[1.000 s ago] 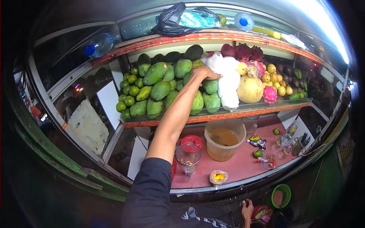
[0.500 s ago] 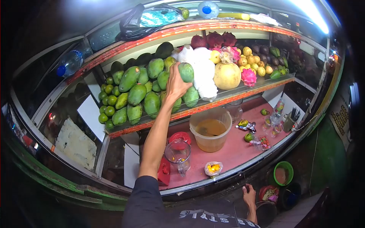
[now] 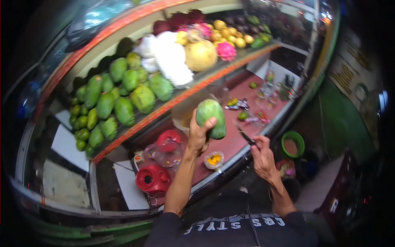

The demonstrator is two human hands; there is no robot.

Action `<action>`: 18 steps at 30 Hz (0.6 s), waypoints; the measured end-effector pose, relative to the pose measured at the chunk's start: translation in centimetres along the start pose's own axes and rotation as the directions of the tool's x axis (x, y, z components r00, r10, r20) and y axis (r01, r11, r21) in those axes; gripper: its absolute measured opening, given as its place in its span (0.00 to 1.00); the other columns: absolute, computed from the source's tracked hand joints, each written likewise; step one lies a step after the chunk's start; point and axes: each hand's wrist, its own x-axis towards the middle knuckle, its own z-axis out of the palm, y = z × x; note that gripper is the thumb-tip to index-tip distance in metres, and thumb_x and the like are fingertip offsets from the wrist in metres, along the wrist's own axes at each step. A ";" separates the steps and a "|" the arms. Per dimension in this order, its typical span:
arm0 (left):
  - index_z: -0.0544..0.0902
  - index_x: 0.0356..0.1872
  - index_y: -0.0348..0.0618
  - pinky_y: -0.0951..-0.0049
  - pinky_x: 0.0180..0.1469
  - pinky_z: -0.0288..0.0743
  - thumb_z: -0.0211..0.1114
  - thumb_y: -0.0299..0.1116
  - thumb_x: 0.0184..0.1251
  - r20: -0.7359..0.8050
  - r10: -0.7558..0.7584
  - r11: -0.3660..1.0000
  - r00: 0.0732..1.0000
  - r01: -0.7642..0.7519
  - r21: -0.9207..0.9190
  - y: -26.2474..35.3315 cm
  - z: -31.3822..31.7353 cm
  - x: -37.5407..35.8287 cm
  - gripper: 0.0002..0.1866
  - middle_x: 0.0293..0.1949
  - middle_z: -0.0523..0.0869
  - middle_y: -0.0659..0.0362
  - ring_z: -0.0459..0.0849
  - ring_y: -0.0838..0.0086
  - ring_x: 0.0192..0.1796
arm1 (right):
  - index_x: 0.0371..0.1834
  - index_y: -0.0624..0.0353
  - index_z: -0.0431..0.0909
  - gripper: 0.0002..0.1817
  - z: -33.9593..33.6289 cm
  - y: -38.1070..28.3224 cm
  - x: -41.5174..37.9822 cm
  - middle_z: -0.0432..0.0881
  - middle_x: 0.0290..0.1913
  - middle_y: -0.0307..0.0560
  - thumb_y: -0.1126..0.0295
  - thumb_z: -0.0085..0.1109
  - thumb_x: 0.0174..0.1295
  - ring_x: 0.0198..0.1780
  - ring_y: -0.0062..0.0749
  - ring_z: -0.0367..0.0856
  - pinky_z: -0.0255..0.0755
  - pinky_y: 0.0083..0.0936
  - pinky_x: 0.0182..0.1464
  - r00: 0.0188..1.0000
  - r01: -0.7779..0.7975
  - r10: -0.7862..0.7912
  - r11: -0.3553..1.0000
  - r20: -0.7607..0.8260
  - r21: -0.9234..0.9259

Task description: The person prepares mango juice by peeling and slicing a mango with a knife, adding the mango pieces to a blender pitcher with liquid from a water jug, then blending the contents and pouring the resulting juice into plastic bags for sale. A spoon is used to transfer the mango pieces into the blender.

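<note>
My left hand (image 3: 199,133) is wrapped round a large green mango (image 3: 211,118), held up above the pink counter in front of the bucket. My right hand (image 3: 264,159) grips a knife (image 3: 245,135) by its dark handle, with the blade pointing up and left toward the mango. Knife and mango are apart. Behind the mango, the plastic bucket (image 3: 183,109) of brownish liquid is partly hidden. Below it on the counter sits a clear bag of cut yellow-orange fruit (image 3: 214,159).
More mangoes (image 3: 105,105) are stacked on the shelf, beside foam-wrapped fruit (image 3: 168,53), a melon (image 3: 201,56) and dragon fruit (image 3: 226,51). A red blender base (image 3: 153,181) and clear blender jug (image 3: 169,153) stand at left. A green bucket (image 3: 293,144) is on the floor at right.
My left hand has brought the mango down from the shelf to above the counter. My right hand has risen and now shows a knife in it. The view has tilted and shifted.
</note>
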 end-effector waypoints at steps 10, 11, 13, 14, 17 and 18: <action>0.65 0.61 0.39 0.71 0.59 0.71 0.75 0.22 0.32 0.314 -0.034 0.827 0.949 -0.150 0.543 -4.5 3.7 -3.7 0.46 0.52 0.74 0.57 0.75 0.72 0.55 | 0.46 0.60 0.73 0.15 -2.1 -4.2 -0.2 0.79 0.29 0.49 0.66 0.62 0.59 0.31 0.44 0.81 0.75 0.35 0.32 0.947 0.318 -0.301 0.835 0.111 -0.450; 0.65 0.61 0.39 0.71 0.58 0.71 0.75 0.22 0.33 0.329 -0.046 0.807 0.943 -0.159 0.569 -4.7 3.8 -3.8 0.45 0.51 0.75 0.57 0.76 0.72 0.54 | 0.45 0.61 0.73 0.15 -2.3 -3.8 -0.7 0.79 0.29 0.49 0.65 0.62 0.59 0.30 0.44 0.81 0.75 0.34 0.31 0.946 0.318 -0.307 0.821 0.102 -0.475; 0.65 0.61 0.38 0.71 0.55 0.75 0.74 0.22 0.37 0.331 -0.075 0.853 0.941 -0.112 0.510 -5.4 3.6 -4.0 0.43 0.50 0.79 0.55 0.79 0.72 0.52 | 0.43 0.61 0.74 0.14 -3.3 -3.4 -2.5 0.79 0.29 0.49 0.65 0.62 0.59 0.30 0.44 0.81 0.74 0.34 0.31 0.963 0.257 -0.263 0.822 0.060 -0.508; 0.65 0.61 0.38 0.71 0.55 0.75 0.74 0.22 0.37 0.339 -0.080 0.860 0.937 -0.107 0.499 -5.4 3.7 -4.1 0.43 0.50 0.79 0.55 0.79 0.72 0.52 | 0.42 0.60 0.74 0.14 -3.8 -3.3 -3.3 0.79 0.28 0.49 0.65 0.62 0.59 0.30 0.44 0.81 0.74 0.34 0.31 0.971 0.215 -0.238 0.823 0.025 -0.526; 0.65 0.60 0.37 0.70 0.53 0.76 0.75 0.24 0.37 0.388 -0.118 0.855 0.914 -0.105 0.508 -6.5 3.9 -4.9 0.42 0.45 0.81 0.55 0.81 0.70 0.49 | 0.41 0.60 0.74 0.13 -4.4 -3.7 -4.6 0.80 0.27 0.51 0.63 0.62 0.60 0.28 0.47 0.81 0.74 0.36 0.29 0.987 0.149 -0.162 0.845 0.020 -0.514; 0.65 0.60 0.37 0.70 0.53 0.76 0.75 0.24 0.37 0.391 -0.132 0.857 0.911 -0.093 0.506 -6.9 4.3 -5.5 0.42 0.45 0.81 0.55 0.81 0.70 0.49 | 0.42 0.60 0.74 0.14 -4.4 -4.1 -4.9 0.80 0.26 0.51 0.63 0.62 0.60 0.28 0.47 0.81 0.74 0.37 0.29 0.991 0.131 -0.131 0.842 0.038 -0.523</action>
